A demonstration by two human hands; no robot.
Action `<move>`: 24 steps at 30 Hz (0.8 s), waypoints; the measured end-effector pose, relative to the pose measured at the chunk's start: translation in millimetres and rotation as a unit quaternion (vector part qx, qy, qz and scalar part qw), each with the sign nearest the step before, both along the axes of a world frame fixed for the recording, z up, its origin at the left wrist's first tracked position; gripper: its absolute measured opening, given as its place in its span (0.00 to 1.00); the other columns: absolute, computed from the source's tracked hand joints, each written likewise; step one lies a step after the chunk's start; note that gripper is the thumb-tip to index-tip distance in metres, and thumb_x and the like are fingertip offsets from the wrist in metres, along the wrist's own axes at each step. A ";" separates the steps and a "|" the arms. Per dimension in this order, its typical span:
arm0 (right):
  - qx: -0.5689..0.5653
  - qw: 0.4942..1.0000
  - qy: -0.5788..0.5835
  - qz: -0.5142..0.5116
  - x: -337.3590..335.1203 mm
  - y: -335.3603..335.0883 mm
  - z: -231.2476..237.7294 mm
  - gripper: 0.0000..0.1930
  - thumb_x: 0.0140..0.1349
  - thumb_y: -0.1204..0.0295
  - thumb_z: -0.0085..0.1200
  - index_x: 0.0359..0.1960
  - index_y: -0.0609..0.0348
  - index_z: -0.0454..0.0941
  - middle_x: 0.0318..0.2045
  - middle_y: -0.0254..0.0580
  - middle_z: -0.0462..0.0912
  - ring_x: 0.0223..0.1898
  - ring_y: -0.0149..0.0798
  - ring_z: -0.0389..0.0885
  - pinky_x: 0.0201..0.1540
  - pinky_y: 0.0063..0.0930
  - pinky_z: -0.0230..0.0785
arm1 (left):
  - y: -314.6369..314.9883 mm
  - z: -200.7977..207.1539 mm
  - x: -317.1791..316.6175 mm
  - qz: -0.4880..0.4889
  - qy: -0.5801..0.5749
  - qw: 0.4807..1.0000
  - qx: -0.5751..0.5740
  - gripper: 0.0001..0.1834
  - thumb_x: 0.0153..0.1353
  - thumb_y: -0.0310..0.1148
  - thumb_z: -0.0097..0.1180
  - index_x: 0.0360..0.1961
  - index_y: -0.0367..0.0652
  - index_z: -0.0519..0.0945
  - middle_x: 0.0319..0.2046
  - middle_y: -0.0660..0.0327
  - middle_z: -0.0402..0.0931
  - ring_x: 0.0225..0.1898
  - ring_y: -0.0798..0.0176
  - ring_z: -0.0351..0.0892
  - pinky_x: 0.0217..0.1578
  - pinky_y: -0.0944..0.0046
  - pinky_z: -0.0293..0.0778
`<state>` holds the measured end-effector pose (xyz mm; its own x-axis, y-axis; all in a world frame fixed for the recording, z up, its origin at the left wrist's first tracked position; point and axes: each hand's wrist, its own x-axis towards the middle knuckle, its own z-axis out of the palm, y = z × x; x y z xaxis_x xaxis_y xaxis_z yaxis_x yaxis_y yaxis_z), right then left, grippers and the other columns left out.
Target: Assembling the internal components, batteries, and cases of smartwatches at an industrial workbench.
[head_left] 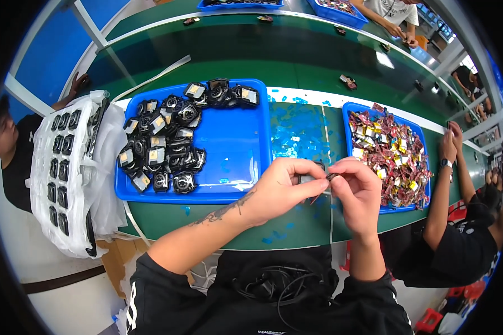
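Observation:
Over the table's near edge, my left hand (285, 187) and my right hand (359, 187) meet with their fingertips pinched. Between them is a small dark part (332, 176), with a thin reddish wire hanging below; fingers cover most of it. To the left, a blue tray (229, 177) carries black smartwatch bodies (173, 116), heaped mostly on its left side and along its far edge, some with pale square pieces on them. Right of my hands, a second blue tray (347, 134) is heaped with small red, white and yellow electronic parts (391, 153).
Blue film scraps (299, 131) litter the green table (218, 237) between the trays. At far left stand white-wrapped trays (39, 184) of watch bodies. Behind runs a green conveyor (296, 50) with scattered parts. Co-workers sit at the left, right and far side.

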<state>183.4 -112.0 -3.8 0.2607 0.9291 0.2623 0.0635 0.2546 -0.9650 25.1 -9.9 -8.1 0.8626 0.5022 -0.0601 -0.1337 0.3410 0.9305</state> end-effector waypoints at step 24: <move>-0.048 0.957 -0.252 -0.132 -16.9 12.3 18.9 0.05 0.55 0.83 0.62 0.32 0.65 0.80 0.24 0.30 0.79 0.22 0.19 0.67 0.25 0.14 0.59 | -8.9 -4.4 1.2 0.040 0.004 0.989 0.143 0.26 0.69 0.18 0.39 0.68 0.34 0.56 0.61 0.51 0.65 0.62 0.62 0.68 0.61 0.62 0.66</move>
